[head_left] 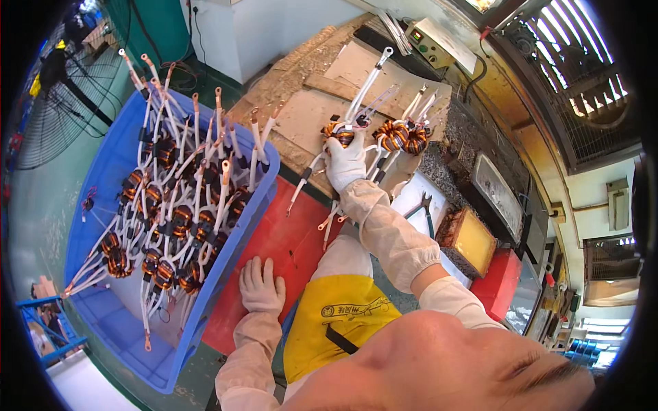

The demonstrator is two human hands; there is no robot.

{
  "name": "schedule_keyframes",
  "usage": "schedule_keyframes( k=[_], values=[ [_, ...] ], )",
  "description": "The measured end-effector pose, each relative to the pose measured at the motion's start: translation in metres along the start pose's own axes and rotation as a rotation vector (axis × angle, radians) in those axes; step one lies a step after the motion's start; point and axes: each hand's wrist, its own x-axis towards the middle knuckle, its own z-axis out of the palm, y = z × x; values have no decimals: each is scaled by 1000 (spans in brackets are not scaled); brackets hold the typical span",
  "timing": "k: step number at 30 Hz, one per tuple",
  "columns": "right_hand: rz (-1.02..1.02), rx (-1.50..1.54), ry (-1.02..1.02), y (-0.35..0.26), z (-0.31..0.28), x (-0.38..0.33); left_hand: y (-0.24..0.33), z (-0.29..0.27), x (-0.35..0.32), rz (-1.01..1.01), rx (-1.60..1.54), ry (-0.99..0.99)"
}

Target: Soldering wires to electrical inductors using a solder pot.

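My right hand (pixel 345 163), in a white glove, is closed around a copper-wound ring coil (pixel 337 130) at the workbench. White sleeved leads with metal lugs stick out of this coil, one pair pointing up and away, others hanging toward me. Just right of it, more copper-wound coils (pixel 394 136) with white leads lie on the cardboard. My left hand (pixel 262 284), also gloved, rests on a red surface (pixel 291 229) with its fingers stretched out and nothing in them. To its left stands a blue crate (pixel 130 342) heaped with several similar coils (pixel 164 270), their lugged leads sticking upward.
Pliers (pixel 428 209) lie right of my right forearm, near a block with a yellowish top (pixel 474 235) and a red box (pixel 499 277). A control box (pixel 439 44) stands at the bench's back. A fan (pixel 62 89) is at the far left.
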Motion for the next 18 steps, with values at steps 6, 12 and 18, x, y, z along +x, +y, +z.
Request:
schedule_keyframes(
  k=[6, 12, 18],
  values=[
    [238, 158, 53, -28, -7, -4, 0, 1, -1, 3, 39, -21],
    [-161, -199, 138, -2, 0, -2, 0, 1, -1, 17, 32, 21],
    [-377, -339, 23, 15, -3, 4, 1, -4, 0, -6, -50, 52]
  ],
)
